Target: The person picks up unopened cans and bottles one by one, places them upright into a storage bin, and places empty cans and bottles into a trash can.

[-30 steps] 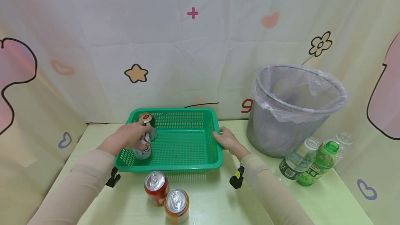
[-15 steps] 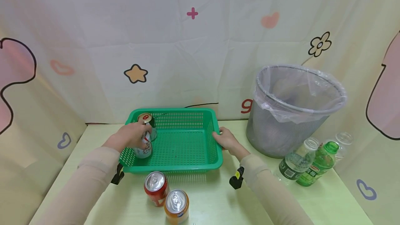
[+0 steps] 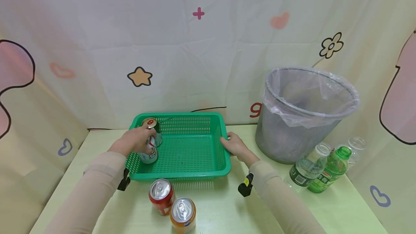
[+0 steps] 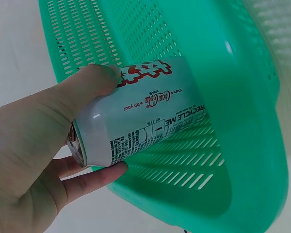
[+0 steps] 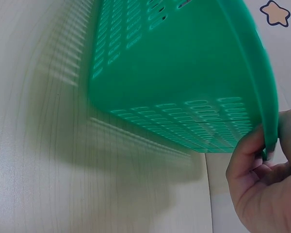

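Note:
A green plastic basket (image 3: 182,173) sits on the table towards the back. In its left end my left hand (image 3: 138,140) grips a white Coca-Cola can (image 3: 149,155) by the upper part. The left wrist view shows the thumb on one side of that can (image 4: 150,102) and fingers on the other. Just behind it, also inside the basket, stands a dark-and-silver can (image 3: 158,134) with a reddish tab. My right hand (image 3: 236,145) pinches the basket's right rim; in the right wrist view the thumb and fingers close over the rim (image 5: 266,92).
A red can (image 3: 161,196) and an orange Fanta can (image 3: 183,214) stand in front of the basket. On the right is a mesh bin (image 3: 289,136) with a plastic liner. Beside it are a clear bottle (image 3: 307,170), a green bottle (image 3: 333,170) and another clear bottle (image 3: 356,149).
The left forearm and wrist have shifted slightly right, and the white can has tilted a little under the hand. The right hand stays on the rim.

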Demonstrator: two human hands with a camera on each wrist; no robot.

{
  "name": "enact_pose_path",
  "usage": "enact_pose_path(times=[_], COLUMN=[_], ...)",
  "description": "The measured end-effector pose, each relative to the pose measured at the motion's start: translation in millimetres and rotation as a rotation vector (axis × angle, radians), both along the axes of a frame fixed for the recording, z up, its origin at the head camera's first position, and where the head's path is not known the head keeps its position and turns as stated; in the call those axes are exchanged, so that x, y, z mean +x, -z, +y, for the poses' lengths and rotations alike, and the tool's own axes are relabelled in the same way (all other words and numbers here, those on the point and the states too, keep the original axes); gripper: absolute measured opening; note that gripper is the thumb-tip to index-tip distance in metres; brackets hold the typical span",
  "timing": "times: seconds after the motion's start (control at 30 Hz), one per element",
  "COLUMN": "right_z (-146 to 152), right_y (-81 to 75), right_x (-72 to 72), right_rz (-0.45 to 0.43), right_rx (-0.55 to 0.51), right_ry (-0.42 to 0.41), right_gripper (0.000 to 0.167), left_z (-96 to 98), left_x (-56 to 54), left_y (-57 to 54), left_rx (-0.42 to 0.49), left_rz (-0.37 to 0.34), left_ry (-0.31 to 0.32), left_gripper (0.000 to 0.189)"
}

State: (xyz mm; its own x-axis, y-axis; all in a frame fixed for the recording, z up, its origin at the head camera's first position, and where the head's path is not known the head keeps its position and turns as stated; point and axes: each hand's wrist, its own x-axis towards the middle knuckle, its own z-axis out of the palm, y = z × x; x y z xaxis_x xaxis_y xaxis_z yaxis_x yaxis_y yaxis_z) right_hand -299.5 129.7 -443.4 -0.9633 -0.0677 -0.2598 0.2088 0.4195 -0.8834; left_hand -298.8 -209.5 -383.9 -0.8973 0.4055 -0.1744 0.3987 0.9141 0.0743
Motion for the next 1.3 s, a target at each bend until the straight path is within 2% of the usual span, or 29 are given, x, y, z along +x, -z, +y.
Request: enact_pose_path(times=[0.4, 0.97, 1.3], right_z=[0.8, 3.0, 1.3], right_y=[-0.2, 1.1, 1.9], right_x=[0.5, 2.5, -0.6], right_rz=[0.01, 0.036, 0.002], right_rx=[0.0, -0.008, -0.003], right_ry=[-0.006, -0.033, -0.005], right_gripper=[0.034, 0.033, 0.034], left_z=[1.0, 5.5, 7.4], left_x=[0.9, 5.0, 7.3], left_y=[4.2, 2.4, -0.4], left_rx=[0.016, 0.011, -0.004], left_rz=[0.02, 0.019, 0.014], left_ry=[-0.01, -0.073, -0.092], left_gripper=[0.043, 0.048, 0.051])
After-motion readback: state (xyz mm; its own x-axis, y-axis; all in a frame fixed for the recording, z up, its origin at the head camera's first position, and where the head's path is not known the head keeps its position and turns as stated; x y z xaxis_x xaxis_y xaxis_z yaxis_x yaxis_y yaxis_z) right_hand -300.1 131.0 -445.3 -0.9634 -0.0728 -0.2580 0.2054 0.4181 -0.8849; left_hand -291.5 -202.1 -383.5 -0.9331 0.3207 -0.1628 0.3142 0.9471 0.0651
